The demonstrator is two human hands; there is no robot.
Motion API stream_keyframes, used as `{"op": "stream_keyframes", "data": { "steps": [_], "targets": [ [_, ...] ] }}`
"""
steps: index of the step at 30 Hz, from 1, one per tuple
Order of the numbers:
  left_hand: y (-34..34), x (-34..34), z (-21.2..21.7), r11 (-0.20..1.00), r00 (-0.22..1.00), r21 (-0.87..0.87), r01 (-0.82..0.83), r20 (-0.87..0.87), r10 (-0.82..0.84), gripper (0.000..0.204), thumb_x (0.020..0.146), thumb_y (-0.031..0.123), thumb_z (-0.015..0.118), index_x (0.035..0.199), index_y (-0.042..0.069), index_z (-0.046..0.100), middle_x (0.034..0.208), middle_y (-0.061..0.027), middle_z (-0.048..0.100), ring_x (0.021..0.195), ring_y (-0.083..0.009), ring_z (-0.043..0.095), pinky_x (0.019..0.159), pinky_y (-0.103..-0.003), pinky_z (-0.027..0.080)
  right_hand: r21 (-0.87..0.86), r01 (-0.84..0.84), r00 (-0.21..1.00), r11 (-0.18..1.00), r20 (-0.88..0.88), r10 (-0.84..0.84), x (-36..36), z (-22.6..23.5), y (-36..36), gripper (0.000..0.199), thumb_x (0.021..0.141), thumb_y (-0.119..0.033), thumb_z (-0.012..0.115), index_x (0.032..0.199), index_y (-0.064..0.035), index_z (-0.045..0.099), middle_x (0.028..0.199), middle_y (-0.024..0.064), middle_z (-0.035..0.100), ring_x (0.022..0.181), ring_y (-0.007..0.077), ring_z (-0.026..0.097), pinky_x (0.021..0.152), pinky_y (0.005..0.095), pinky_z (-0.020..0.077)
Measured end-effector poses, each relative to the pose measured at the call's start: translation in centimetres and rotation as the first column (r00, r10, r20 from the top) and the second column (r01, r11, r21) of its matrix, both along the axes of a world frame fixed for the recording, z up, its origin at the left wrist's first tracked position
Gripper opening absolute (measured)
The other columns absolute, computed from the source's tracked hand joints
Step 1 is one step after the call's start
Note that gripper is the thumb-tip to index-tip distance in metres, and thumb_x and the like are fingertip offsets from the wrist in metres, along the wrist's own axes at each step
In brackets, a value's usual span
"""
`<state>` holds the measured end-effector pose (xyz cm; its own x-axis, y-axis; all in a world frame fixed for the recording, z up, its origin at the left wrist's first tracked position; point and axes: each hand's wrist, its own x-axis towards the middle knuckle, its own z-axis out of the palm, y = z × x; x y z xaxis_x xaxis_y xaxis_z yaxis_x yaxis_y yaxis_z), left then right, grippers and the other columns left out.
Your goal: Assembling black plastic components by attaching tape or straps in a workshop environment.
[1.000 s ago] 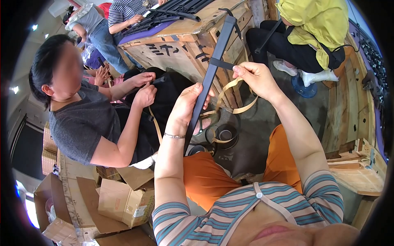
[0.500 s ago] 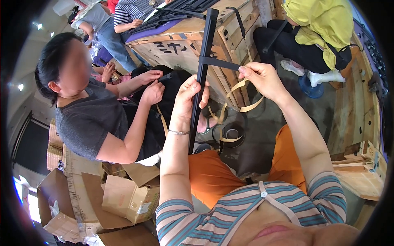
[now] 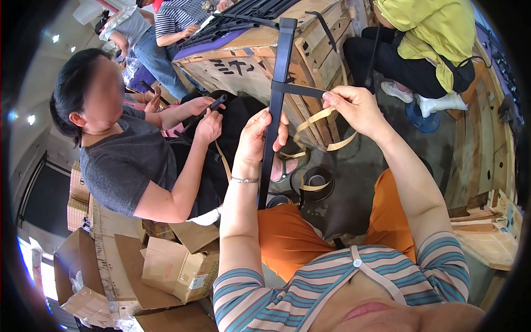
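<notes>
The left hand (image 3: 260, 138) was closed around a long black bar (image 3: 276, 94), which stood nearly upright in front of the person, its lower end going down between the knees in orange trousers (image 3: 287, 238). This grip seemed to keep the bar steady while the other hand worked on it. The right hand (image 3: 354, 108) was pinched shut on the end of a short black crosspiece (image 3: 298, 89) that met the bar at a right angle, and a tan strap (image 3: 321, 130) hung in loops under this hand, down toward a dark round roll (image 3: 315, 182) on the floor. I judged the strap was kept loose so it could be pulled up freely. Compared with the picture of a second ago, the bar stood more upright, and both hands kept their places on it. To the left, a co-worker in a grey shirt (image 3: 127, 166) held a small black piece with both hands, near a wooden crate (image 3: 310, 44).
</notes>
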<state>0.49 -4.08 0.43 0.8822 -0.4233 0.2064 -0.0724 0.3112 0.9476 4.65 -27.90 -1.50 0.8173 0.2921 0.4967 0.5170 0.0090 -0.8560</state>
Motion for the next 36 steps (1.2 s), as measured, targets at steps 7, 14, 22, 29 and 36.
{"op": "stream_keyframes", "data": {
  "steps": [7,14,22,29,36],
  "targets": [
    [-0.4,-0.1,-0.1,0.999,0.994,0.015,-0.029,-0.105,0.031,0.035,0.09,0.03,0.045,0.086,-0.003,0.055,0.063,-0.0061,0.053,0.048,-0.0122,0.046,0.044,-0.021,0.036,0.002,0.017,1.0,1.0,-0.025,-0.017,0.9,-0.6,-0.2,0.026,0.085,-0.026,0.06,0.08,-0.0008,0.064,0.07,0.0028,0.06,0.063,0.0069,0.05,0.056,0.0234,0.0397],
    [-1.8,-0.7,0.0,0.956,0.971,0.172,-0.237,0.015,0.239,0.03,0.093,0.025,0.04,0.084,0.0,0.053,0.06,-0.0029,0.048,0.046,-0.0093,0.041,0.044,-0.02,0.033,0.006,-0.015,1.0,1.0,0.002,0.015,0.7,0.1,1.4,0.02,0.084,-0.019,0.061,0.09,-0.0001,0.062,0.08,0.005,0.058,0.074,0.0113,0.056,0.064,0.0236,0.0434],
    [-2.9,-0.8,-0.6,0.902,0.95,0.302,-0.309,0.061,0.305,0.033,0.095,0.027,0.037,0.083,0.002,0.053,0.058,-0.0004,0.046,0.047,-0.0069,0.039,0.044,-0.02,0.032,0.096,-0.109,0.98,0.989,-0.155,0.123,0.3,0.9,2.8,0.019,0.085,-0.018,0.058,0.087,0.0005,0.059,0.069,0.0048,0.059,0.062,0.0104,0.056,0.057,0.026,0.0433],
    [-3.8,-0.8,-1.3,0.885,0.95,0.346,-0.312,0.083,0.302,0.032,0.095,0.026,0.037,0.081,0.002,0.053,0.056,0.0008,0.045,0.044,-0.0062,0.037,0.042,-0.02,0.03,-0.076,0.233,0.972,0.97,0.037,-0.231,-0.6,1.8,3.0,0.017,0.077,-0.017,0.055,0.075,-0.0015,0.06,0.058,0.0175,0.053,0.051,0.0272,0.056,0.049,0.0339,0.0414],
    [-4.6,-1.2,0.0,0.989,0.996,0.122,0.086,-0.011,-0.086,0.04,0.09,0.036,0.04,0.078,-0.001,0.05,0.055,-0.0029,0.043,0.039,-0.0106,0.035,0.038,-0.023,0.029,0.048,0.29,0.855,0.956,-0.461,-0.237,5.2,-4.1,3.0,0.02,0.081,-0.018,0.052,0.071,-0.0028,0.06,0.054,0.0032,0.05,0.048,0.0138,0.047,0.048,0.029,0.0372]
  ]
}}
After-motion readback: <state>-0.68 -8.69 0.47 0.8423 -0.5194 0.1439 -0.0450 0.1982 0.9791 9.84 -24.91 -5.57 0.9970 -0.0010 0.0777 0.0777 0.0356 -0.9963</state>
